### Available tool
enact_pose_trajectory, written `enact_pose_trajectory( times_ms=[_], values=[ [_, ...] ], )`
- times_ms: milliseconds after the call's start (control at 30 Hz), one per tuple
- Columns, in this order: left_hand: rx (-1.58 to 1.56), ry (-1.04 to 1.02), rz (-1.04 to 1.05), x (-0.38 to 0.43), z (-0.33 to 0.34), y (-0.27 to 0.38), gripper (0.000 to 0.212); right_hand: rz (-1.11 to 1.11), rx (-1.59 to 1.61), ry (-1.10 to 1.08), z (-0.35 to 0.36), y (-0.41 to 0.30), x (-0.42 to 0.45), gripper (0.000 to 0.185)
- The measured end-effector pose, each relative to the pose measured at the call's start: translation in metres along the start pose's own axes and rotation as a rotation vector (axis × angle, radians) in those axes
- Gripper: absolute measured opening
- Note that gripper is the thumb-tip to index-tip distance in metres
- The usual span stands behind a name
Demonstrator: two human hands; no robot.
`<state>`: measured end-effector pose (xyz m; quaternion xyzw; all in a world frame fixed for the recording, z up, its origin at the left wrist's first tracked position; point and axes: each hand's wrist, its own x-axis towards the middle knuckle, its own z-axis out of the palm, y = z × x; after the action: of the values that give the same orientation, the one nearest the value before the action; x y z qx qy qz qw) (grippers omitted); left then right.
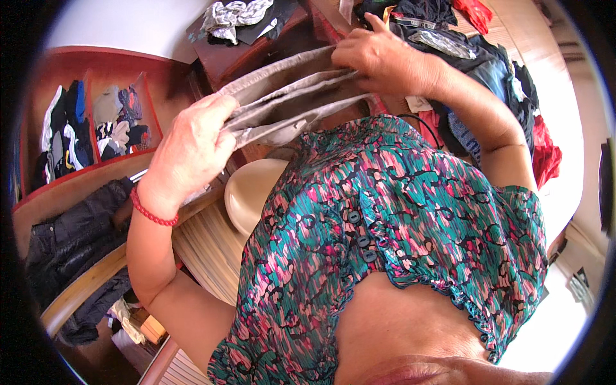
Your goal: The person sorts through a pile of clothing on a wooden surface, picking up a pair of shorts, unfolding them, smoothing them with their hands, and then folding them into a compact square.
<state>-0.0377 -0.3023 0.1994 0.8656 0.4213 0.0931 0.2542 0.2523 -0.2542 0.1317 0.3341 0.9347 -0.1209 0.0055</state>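
Observation:
A taupe cloth garment is stretched between my two hands in front of my chest, its fabric hanging in several long folds. What kind of garment it is cannot be told. My left hand, with a red bead bracelet at the wrist, grips the left end between thumb and fingers. At the other end, my right hand pinches the cloth, one finger raised. The fingertips on that side are partly hidden behind the hand. Just beyond the right hand lies a heap of mostly dark clothes.
Wardrobe compartments full of clothes stand at the left, above a black jacket. A dark red cabinet carries a patterned cloth. Below the garment is a cream rounded seat. Red cloth lies at the right.

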Motion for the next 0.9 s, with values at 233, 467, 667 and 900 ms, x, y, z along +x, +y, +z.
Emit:
enact_pose_trajectory(
  times_ms=[233,467,667,900],
  values=[
    [-0.276,0.024,-0.092,-0.019,-0.026,-0.007,0.043,-0.213,0.292,0.126,-0.039,0.017,0.029,0.02],
    [-0.284,0.213,0.117,-0.036,-0.049,-0.013,0.035,-0.005,0.463,-0.068,-0.115,0.004,0.041,0.026],
    [0.076,0.405,0.142,-0.04,-0.076,-0.062,0.028,-0.061,0.184,0.064,-0.162,0.002,0.059,0.019],
    [0.012,0.345,0.212,0.002,-0.077,-0.031,0.014,-0.019,0.544,0.187,-0.159,0.026,0.068,0.014]
  ],
)
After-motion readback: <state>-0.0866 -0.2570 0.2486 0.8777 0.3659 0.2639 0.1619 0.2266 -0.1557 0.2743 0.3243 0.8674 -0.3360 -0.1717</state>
